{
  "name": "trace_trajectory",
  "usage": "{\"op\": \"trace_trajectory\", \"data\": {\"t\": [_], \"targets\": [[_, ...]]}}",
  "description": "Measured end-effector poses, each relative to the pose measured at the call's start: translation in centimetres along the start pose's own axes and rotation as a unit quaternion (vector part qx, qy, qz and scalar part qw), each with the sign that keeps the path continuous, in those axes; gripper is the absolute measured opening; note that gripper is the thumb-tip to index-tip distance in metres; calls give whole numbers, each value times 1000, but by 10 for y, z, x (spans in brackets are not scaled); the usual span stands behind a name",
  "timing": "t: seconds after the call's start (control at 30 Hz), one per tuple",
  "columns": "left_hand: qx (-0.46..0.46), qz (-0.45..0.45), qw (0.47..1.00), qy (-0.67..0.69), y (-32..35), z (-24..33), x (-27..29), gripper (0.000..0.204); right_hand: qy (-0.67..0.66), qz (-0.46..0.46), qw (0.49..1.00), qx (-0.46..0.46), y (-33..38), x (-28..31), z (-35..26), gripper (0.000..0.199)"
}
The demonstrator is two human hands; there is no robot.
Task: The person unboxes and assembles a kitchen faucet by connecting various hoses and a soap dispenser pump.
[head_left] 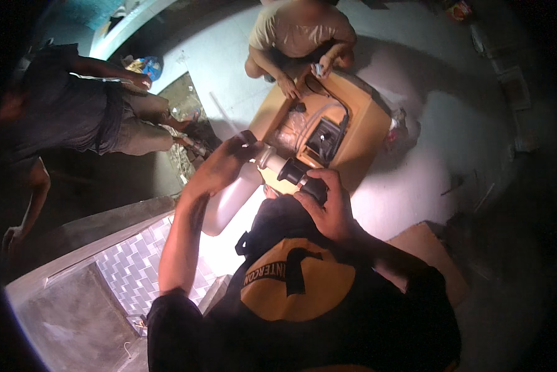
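i look down past a dark shirt with an orange patch (297, 279). my left hand (222, 166) is clenched around the neck of a white jug (232, 198), which tilts in the air over the pale floor (409, 186), its mouth pointing right. my right hand (329, 208) grasps a black fitting (304, 177) that sits on or right at the jug's mouth; i cannot tell whether it is threaded on. just beyond lies an open box (359, 133) holding a black device (325, 139), hose and bagged parts, with a crouching person (300, 31) reaching in. i judge that if the fitting is loose, the tilt could spill over the box. the glare hides the joint, so a cross-thread could go unnoticed.
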State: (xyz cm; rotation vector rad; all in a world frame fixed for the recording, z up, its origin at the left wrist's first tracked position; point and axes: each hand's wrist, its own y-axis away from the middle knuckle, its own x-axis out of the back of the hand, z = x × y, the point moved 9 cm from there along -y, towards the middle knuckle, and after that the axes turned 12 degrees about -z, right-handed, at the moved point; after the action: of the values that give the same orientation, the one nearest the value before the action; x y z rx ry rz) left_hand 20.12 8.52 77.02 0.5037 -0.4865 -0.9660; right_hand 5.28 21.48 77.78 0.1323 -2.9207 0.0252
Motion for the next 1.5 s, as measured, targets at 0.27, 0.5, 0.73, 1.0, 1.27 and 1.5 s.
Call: {"op": "trace_trajectory", "data": {"t": [0.27, 0.5, 0.73, 1.0, 1.27, 1.5], "targets": [[-169, 263, 939, 141, 48, 12, -5, 14, -355, -89, 928, -65, -48, 6, 25, 40], [-190, 226, 941, 165, 70, 18, -39, 33, -211, -114, 971, -13, -34, 2, 13, 38], [-168, 207, 955, 129, 79, 15, -58, 37, -284, -137, 941, -125, -15, -13, 26, 40], [-287, 195, 891, 291, 83, 17, -62, 40, -198, -113, 974, 12, -14, -9, 0, 47], [-311, 214, 884, 277, 88, 8, -53, 35, -282, -174, 941, -72, 1, -24, -7, 44], [-273, 194, 915, 227, 83, 2, -58, 38, -148, -89, 981, 93, -8, -13, -28, 40]]}}
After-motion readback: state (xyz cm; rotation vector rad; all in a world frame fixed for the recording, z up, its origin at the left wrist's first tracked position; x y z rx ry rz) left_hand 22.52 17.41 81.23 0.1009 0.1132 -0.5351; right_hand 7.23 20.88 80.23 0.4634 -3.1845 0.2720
